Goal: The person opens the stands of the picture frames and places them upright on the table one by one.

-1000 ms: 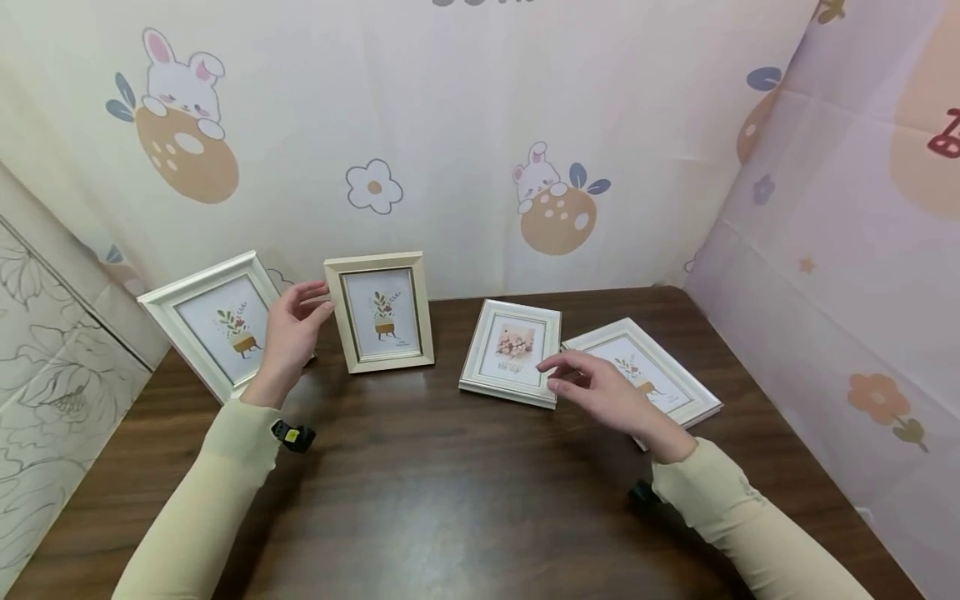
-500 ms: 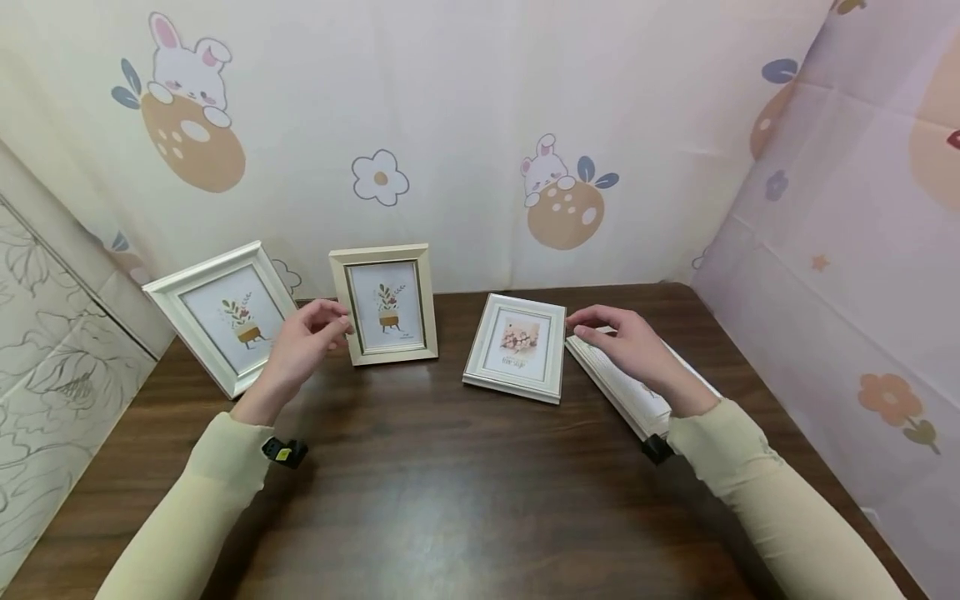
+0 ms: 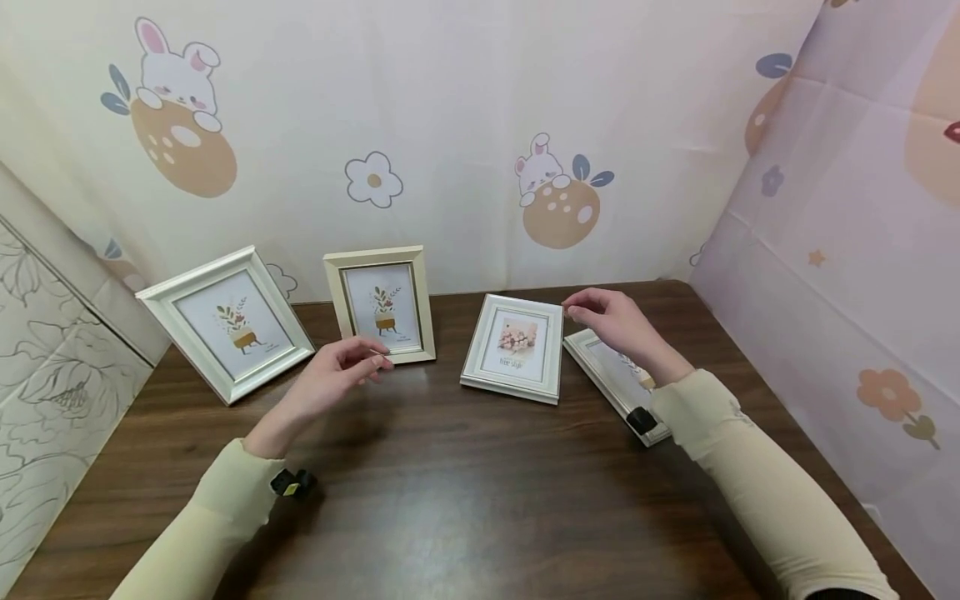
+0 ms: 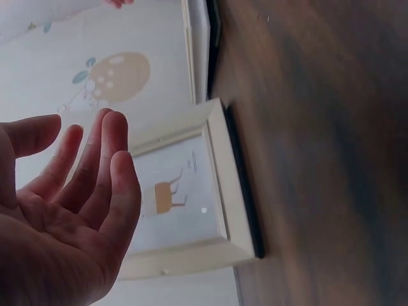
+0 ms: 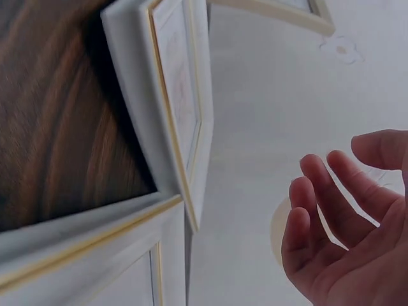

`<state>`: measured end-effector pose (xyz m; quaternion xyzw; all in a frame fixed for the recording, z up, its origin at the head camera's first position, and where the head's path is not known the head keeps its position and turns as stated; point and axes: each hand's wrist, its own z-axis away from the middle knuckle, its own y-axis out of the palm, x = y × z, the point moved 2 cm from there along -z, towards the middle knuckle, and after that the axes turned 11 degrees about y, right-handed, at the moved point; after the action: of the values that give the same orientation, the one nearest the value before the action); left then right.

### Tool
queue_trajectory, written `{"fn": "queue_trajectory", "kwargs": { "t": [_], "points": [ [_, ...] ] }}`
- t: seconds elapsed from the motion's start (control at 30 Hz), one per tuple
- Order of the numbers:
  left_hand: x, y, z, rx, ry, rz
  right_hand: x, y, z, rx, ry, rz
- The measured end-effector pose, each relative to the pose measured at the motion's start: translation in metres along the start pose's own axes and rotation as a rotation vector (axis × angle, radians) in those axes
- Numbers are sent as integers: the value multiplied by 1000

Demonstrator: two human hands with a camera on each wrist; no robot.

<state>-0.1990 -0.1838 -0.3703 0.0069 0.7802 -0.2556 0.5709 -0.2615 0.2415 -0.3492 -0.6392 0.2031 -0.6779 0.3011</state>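
Note:
My left hand (image 3: 330,379) hovers before the lower part of a cream picture frame (image 3: 429,308) that stands upright. In the left wrist view, the left hand (image 4: 80,197) has loosely bent fingers with nothing between them. My right hand (image 3: 618,325) is raised near the upper right corner of a white picture frame (image 3: 472,354) with a pink flower print, lying on the table. The right wrist view shows the right hand (image 5: 350,223) apart from the frames, its fingers relaxed. Under the right forearm lies another white picture frame (image 3: 592,375), partly hidden.
A white picture frame (image 3: 187,346) with a plant print stands tilted at the left. All of the frames are on a dark wooden table (image 3: 450,500). Patterned cloth (image 3: 450,108) hangs behind and to the right.
My left hand has come away from the cream frame's left edge and lower, in front of it. My right hand has moved back, from over the pink-print frame to beyond its right edge.

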Motion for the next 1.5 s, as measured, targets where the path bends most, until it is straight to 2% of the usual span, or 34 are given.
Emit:
{"fn": "queue_trajectory", "kwargs": {
  "t": [0.3,0.5,0.63,0.9,1.13,1.37,1.5],
  "points": [
    [0,17,8,90,-26,17,-13,4,-28,-14,93,5],
    [0,23,15,148,-27,32,-23,8,-49,-28,148,-20],
    [0,26,19,191,-26,42,-30,11,-60,-63,174,1],
    [-4,26,28,266,24,16,-35,21,-75,-104,204,216],
    [-6,31,34,355,63,74,-34,32,-83,-72,291,291],
    [-7,33,34,374,57,70,-27,35,-86,-102,318,341],
    [-5,34,33,390,50,79,-22,34,-86,-120,365,385]
  ]
}}
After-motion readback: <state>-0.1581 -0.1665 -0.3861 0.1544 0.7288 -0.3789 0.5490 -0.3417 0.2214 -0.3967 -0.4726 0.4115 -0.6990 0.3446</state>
